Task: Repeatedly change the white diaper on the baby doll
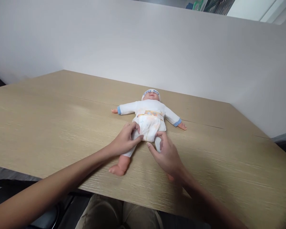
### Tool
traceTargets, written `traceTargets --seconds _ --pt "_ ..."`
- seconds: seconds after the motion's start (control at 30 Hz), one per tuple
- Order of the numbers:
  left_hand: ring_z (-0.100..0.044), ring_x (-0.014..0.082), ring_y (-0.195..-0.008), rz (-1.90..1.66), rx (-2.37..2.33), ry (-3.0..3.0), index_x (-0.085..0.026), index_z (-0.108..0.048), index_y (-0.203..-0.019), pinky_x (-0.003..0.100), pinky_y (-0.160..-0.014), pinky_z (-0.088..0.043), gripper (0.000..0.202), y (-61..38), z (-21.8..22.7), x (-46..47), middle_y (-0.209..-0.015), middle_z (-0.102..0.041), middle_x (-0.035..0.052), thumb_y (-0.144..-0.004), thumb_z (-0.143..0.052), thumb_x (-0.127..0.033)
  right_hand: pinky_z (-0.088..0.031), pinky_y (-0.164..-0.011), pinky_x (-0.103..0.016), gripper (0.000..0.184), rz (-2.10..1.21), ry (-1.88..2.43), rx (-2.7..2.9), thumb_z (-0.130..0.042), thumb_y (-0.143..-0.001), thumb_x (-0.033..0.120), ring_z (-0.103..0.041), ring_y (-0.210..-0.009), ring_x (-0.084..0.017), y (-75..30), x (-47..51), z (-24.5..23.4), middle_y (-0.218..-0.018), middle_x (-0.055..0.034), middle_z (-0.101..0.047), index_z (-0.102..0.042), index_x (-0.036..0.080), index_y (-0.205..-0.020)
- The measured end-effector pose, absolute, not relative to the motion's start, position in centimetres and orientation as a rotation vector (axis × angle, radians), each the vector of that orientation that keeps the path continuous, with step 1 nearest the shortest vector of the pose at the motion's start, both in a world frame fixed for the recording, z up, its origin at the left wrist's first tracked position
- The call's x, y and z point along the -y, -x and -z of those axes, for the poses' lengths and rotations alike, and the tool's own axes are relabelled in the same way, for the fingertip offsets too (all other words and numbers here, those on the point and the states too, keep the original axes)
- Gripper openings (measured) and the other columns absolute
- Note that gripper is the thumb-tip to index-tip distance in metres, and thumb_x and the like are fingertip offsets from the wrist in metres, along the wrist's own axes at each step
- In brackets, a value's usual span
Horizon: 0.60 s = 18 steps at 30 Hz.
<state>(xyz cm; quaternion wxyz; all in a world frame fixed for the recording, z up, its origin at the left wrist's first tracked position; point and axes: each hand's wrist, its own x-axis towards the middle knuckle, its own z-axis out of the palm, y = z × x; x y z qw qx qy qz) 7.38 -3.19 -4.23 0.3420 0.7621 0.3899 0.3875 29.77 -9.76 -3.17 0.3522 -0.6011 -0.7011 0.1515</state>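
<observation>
A baby doll [152,106] lies on its back on the table, head away from me. It wears a white top with blue cuffs and a white cap with blue lettering. Around its hips, over white trousers, is a white diaper [149,127] with a coloured printed band at the waist. My left hand [127,138] is at the diaper's left leg edge, thumb and curved fingers apart, fingertips touching it. My right hand [168,152] is at the opposite leg edge, index finger against the diaper and thumb spread below. It hides most of the doll's right-side leg.
The wooden table [85,127] has thin seams across its top. A pale partition [109,41] stands behind it. My lap [109,213] is below the table's near edge. Blurred items [200,4] show beyond the partition at the top.
</observation>
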Motion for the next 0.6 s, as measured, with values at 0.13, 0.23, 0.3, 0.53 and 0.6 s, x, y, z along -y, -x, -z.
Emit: traceTargets --seconds 0.13,0.23,0.3,0.53,0.6 --pt "-0.059 0.0198 -0.093 -1.081 -0.923 -1.679 -0.025 -0.047 -0.106 0.036 -0.086 -0.049 0.037 -7.8 4.6 2.8 -0.101 -0.060 0.0002 -0.092 -0.079 -0.036 -0.044 -0.062 -0.033 0.034 -0.602 1.487 1.632 -0.073 -0.091 0.041 -0.051 -0.061 -0.017 -30.2 9.3 3.1 -0.099 -0.0020 -0.077 -0.056 0.026 -0.116" --pt "-0.058 0.0167 -0.085 -1.074 -0.913 -1.518 -0.026 -0.045 -0.112 0.033 -0.080 -0.047 0.051 -7.7 4.8 2.7 -0.098 -0.062 -0.0027 -0.086 -0.087 -0.037 -0.045 -0.063 -0.032 0.041 -0.689 1.456 1.508 -0.077 -0.090 0.047 -0.051 -0.063 -0.016 -30.7 9.1 3.0 -0.104 -0.0034 -0.078 -0.055 0.025 -0.116" --pt "-0.057 0.0150 -0.079 -1.072 -0.922 -1.416 -0.027 -0.044 -0.118 0.032 -0.076 -0.046 0.058 -7.5 4.9 2.8 -0.100 -0.066 -0.0033 -0.085 -0.090 -0.038 -0.046 -0.066 -0.033 0.043 -0.696 1.474 1.468 -0.079 -0.089 0.050 -0.053 -0.065 -0.016 -30.9 9.1 2.8 -0.103 -0.0042 -0.079 -0.056 0.025 -0.115" --pt "-0.072 0.0244 -0.100 -1.023 -1.012 -1.416 -0.023 -0.063 -0.119 0.038 -0.086 -0.054 0.054 -7.1 4.7 3.5 -0.108 -0.077 0.0060 -0.082 -0.094 -0.047 -0.049 -0.069 -0.035 0.034 -0.658 1.565 1.523 -0.077 -0.091 0.051 -0.058 -0.066 -0.018 -31.4 9.6 2.0 -0.101 -0.0070 -0.084 -0.070 0.024 -0.108" --pt "-0.073 0.0273 -0.105 -0.991 -0.999 -1.501 -0.022 -0.070 -0.116 0.039 -0.089 -0.054 0.047 -7.1 4.4 3.6 -0.112 -0.079 0.0081 -0.086 -0.090 -0.051 -0.048 -0.066 -0.035 0.032 -0.651 1.574 1.562 -0.076 -0.092 0.051 -0.057 -0.064 -0.018 -31.4 9.6 1.8 -0.101 -0.0061 -0.084 -0.075 0.023 -0.108"
